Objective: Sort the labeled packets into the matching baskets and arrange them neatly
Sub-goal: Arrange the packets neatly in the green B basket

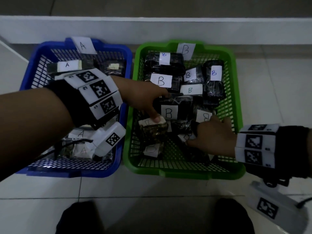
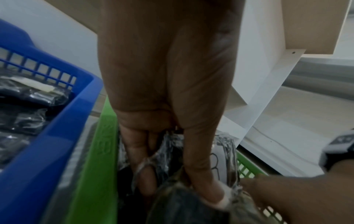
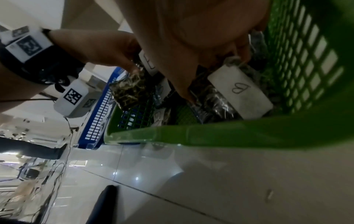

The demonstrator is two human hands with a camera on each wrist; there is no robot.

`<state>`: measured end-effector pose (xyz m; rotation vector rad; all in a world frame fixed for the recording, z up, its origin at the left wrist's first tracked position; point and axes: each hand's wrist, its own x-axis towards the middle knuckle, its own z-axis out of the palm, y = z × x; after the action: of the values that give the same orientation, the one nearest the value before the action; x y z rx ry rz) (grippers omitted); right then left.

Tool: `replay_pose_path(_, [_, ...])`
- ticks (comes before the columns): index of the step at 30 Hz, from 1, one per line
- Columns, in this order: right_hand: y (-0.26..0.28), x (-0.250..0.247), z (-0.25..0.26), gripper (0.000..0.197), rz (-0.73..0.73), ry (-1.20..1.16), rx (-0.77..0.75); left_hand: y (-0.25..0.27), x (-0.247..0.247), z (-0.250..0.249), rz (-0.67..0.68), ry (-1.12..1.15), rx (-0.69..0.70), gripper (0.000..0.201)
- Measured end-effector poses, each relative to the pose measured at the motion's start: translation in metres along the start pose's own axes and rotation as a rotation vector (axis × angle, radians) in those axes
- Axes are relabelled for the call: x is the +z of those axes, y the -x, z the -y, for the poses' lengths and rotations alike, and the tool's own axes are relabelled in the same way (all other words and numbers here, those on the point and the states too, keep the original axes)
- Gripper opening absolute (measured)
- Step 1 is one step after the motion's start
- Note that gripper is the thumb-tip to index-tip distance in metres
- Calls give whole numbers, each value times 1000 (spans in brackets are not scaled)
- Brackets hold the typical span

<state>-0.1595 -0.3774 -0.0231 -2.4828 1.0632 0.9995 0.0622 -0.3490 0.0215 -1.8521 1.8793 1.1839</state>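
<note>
Baskets: 2, one blue basket (image 1: 33, 65), one green basket (image 1: 234, 92); B-labelled packets (image 1: 161, 80) visible: about 10; A-labelled packets (image 1: 67, 65): at least 3

Dark B-labelled packets (image 1: 168, 112) fill the green basket (image 1: 236, 98); A-labelled packets (image 1: 67, 65) lie in the blue basket (image 1: 33, 61).

Left hand (image 2: 164, 75) reaches down into the green basket (image 2: 90, 174); its fingers (image 2: 203, 174) pinch a dark plastic-wrapped packet (image 2: 187, 204) at its white label end. A second wrapped packet (image 2: 220, 163), label marked with a handwritten letter, stands just behind. Right hand (image 2: 298, 197) enters from the right, one fingertip near the held packet. Blue basket (image 2: 44, 151) adjoins the green basket's left rim, holding dark packets (image 2: 28, 97).
</note>
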Motion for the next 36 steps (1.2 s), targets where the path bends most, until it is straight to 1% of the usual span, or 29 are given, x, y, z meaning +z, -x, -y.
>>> replay_pose_path(3, [-2,1,4,45,-60,-68,2,-2,3,1,3,-13,0,81])
replay_pose_path(4, [-4,-2,2,43,-74,-131,-6,-2,4,0,1,-20,1,81])
replay_pose_path(6, [-7,-14,0,45,-44,-289,-38,-2,4,0,-10,-30,4,78])
replay_pose_path(7, [-7,-18,0,48,-15,-310,-57,-2,4,-1,-15,-30,8,77])
replay_pose_path(9, [-6,-20,5,53,0,-173,-61,-1,3,-1,-19,-26,8,76])
replay_pose_path(11, [-5,-16,12,57,-69,18,-21,1,4,-1,-23,-28,4,75])
replay_pose_path(12, [-5,-14,14,59,-87,64,-1,1,5,-1,-26,-28,3,72])
replay_pose_path(14, [-6,-15,15,58,-70,57,3,2,5,-1,-32,-22,7,68])
replay_pose_path(17, [3,-22,12,54,-9,-72,-11,3,6,0,-32,0,18,66])
replay_pose_path(19, [9,-27,11,47,16,-104,-43,4,8,0,-32,12,24,66])
replay_pose_path(21, [11,-32,8,42,52,-193,-36,5,9,-1,-40,9,37,66])
replay_pose_path(24, [6,-40,4,30,109,-384,-36,5,9,-3,-44,-12,34,71])
replay_pose_path(26, [1,-48,1,25,156,-436,-20,5,7,-2,-45,-16,30,67])
replay_pose_path(28, [0,-59,-3,30,154,-417,5,6,4,0,-48,-3,32,65])
replay_pose_path(30, [1,-68,-8,19,120,-364,-11,7,2,1,-46,-8,12,69])
replay_pose_path(31, [4,-72,-11,18,109,-334,-34,7,0,1,-44,-7,5,66])
replay_pose_path(32, [6,-75,-14,22,91,-299,-57,7,-2,1,-41,3,4,61])
replay_pose_path(34, [12,-83,-19,23,28,-209,-105,8,-8,3,-33,35,-4,50])
replay_pose_path(36, [14,-92,-22,19,-4,-197,-144,10,-18,6,-22,36,-27,48])
